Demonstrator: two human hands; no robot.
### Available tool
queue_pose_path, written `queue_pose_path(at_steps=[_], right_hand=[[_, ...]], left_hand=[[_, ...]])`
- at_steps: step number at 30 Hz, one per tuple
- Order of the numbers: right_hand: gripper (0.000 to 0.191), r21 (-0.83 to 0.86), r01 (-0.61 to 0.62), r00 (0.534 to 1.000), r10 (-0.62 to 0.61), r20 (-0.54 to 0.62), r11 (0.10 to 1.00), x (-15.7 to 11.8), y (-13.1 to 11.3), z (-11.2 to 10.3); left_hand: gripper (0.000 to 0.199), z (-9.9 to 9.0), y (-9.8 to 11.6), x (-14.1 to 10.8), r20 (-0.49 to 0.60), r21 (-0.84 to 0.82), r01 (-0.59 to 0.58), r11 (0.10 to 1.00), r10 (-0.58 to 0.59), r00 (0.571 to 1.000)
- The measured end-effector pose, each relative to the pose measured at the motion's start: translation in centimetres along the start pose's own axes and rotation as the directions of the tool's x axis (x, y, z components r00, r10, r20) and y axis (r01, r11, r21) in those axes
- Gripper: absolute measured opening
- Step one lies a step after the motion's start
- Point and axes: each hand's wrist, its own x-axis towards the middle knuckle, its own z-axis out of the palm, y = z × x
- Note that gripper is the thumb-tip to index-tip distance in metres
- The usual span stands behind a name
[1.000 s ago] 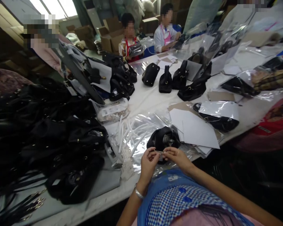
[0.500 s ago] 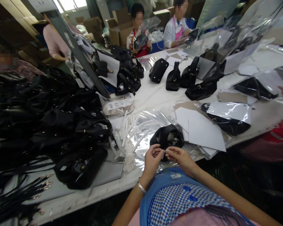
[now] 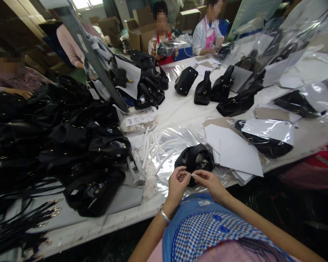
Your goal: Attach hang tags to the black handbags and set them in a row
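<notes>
Ok, hands (image 3: 178,183) (image 3: 209,183) pinch-tight w/ sm. item (image 3: 191,174) btwn

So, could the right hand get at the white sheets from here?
Likely yes: the white sheets lie uncovered to the side of the right hand, though that hand seems to be pinching a small item.

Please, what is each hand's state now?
Left hand: closed in a pinch; what it holds cannot be told.
Right hand: pinched closed too; what it holds cannot be told.
</notes>
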Motion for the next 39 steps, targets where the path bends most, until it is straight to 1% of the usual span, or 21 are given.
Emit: queue_pose_path(at_steps=[9,16,21,27,32,36,39], right_hand=[[0.034,-0.04,0.052,0.998,-0.054,-0.037,0.998,0.1,0.0,0.2],[0.033,-0.053,0.058,0.998,-0.06,-0.026,0.997,0.2,0.3,0.2],[0.033,-0.059,0.061,0.997,-0.063,-0.036,0.996,0.1,0.1,0.4],[0.035,-0.078,0.057,0.997,-0.061,-0.05,0.995,-0.1,-0.4,0.5],[0.034,-0.082,0.062,0.997,-0.066,-0.042,0.995,-0.1,-0.4,0.4],[0.034,-0.108,0.07,0.997,-0.074,-0.036,0.992,-0.2,-0.4,0.4],[0.035,-0.165,0.111,0.992,-0.118,-0.033,0.98,-0.3,-0.7,0.6]], left_hand=[[0.031,0.1,0.3,0.0,-0.046,0.006,0.019,1.0,-0.019,0.999],[0.03,0.0,0.0,0.1,-0.039,0.018,0.014,1.0,-0.014,0.999],[0.03,0.0,0.0,0.0,-0.063,-0.007,0.022,1.0,-0.022,0.998],[0.033,0.0,0.3,0.0,-0.063,-0.033,0.023,0.999,-0.025,0.998],[0.032,0.0,0.0,0.0,-0.063,-0.037,0.023,0.999,-0.025,0.998],[0.03,0.0,-0.3,0.0,-0.058,-0.032,0.01,0.999,-0.012,0.998],[0.03,0.0,-0.3,0.0,-0.056,-0.013,0.004,1.0,-0.005,0.998]])
